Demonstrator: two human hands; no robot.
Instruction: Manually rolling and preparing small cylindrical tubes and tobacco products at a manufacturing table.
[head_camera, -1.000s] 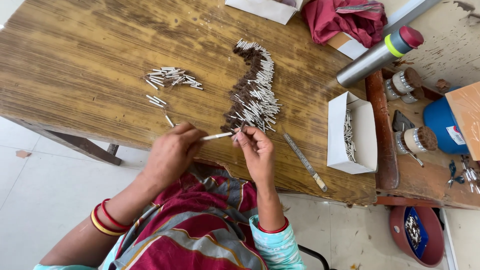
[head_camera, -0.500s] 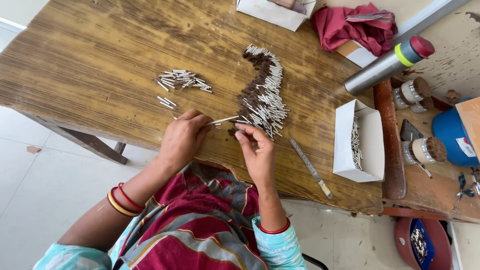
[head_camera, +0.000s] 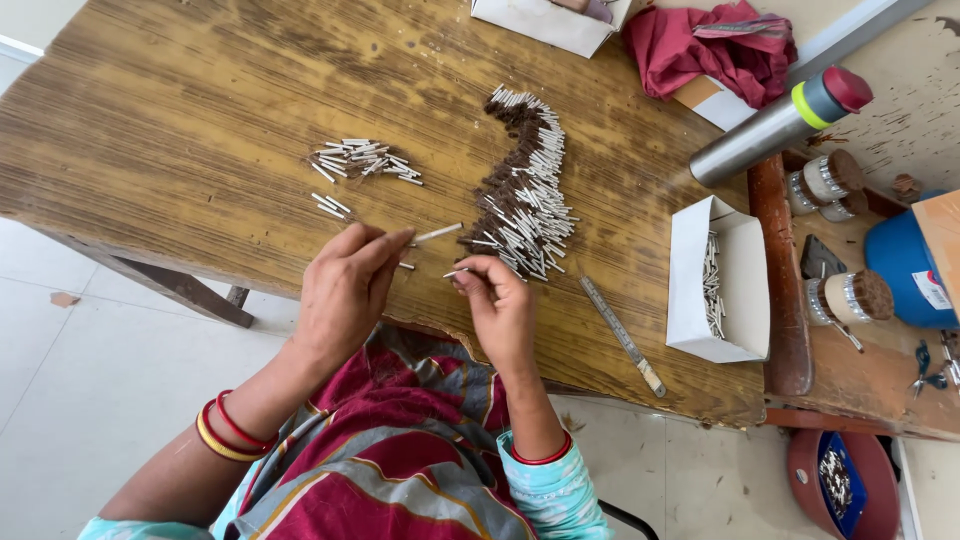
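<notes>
My left hand (head_camera: 345, 290) pinches a thin white paper tube (head_camera: 437, 234) that points toward a long curved pile of white tubes mixed with brown shreds (head_camera: 520, 190). Close beside it, my right hand (head_camera: 497, 305) holds a small white tube (head_camera: 455, 271) between its fingertips, near the pile's lower end. A smaller heap of white tubes (head_camera: 360, 160) lies farther left on the worn wooden table (head_camera: 180, 120), with a few loose ones (head_camera: 332, 205) below it.
A white cardboard tray (head_camera: 735, 275) holding several tubes sits to the right. A thin metal file (head_camera: 622, 335) lies near the front edge. Farther right are a steel flask (head_camera: 775, 125), thread spools (head_camera: 825, 180), red cloth (head_camera: 700, 45) and a blue container (head_camera: 905, 265).
My hands have drawn slightly apart; the left one still holds the long tube, and the right one now pinches a small tube near the pile.
</notes>
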